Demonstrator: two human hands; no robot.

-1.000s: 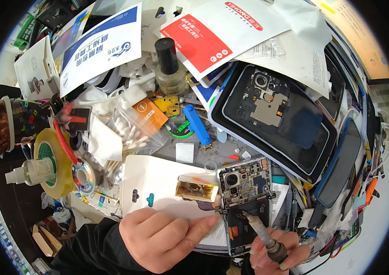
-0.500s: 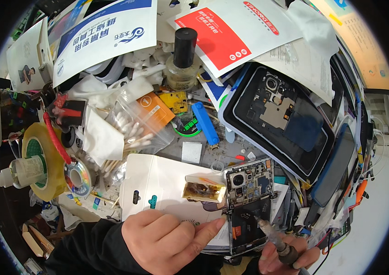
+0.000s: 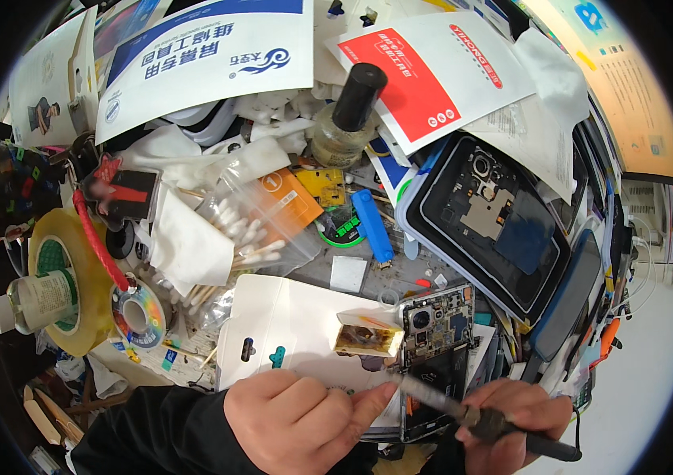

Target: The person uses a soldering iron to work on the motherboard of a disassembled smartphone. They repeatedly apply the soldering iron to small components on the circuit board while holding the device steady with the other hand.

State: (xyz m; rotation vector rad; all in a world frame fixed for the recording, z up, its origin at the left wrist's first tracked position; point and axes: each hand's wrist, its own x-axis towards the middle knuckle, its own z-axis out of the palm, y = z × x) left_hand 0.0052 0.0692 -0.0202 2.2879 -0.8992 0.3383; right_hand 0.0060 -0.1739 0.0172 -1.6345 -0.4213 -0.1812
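Note:
In my right hand (image 3: 530, 416) is a soldering iron (image 3: 475, 418), its handle gripped by the fingers and its tip slanting up to the left. The tip is beside the fingertip of my left hand (image 3: 293, 419). That hand's fingers are curled, and one fingertip reaches the left edge of an opened phone (image 3: 436, 378). Whatever is pinched there is hidden. The phone's circuit board (image 3: 441, 321) and camera module are bare at its upper half. A small open box of amber rosin (image 3: 368, 340) sits just left of the phone, on a white card (image 3: 273, 317).
A larger opened phone lies in a tray (image 3: 423, 222) at the right. Farther off stands a black-capped bottle (image 3: 340, 127). Cotton swabs (image 3: 241, 229), a blue stick-like tool (image 3: 372, 226), a solder spool (image 3: 138, 314) and a yellow tape roll (image 3: 99, 309) crowd the left and middle.
The soldering iron's tip has swung left, from over the phone's lower half to beside my left fingertip. My right hand has turned with it. The whole view has shifted slightly.

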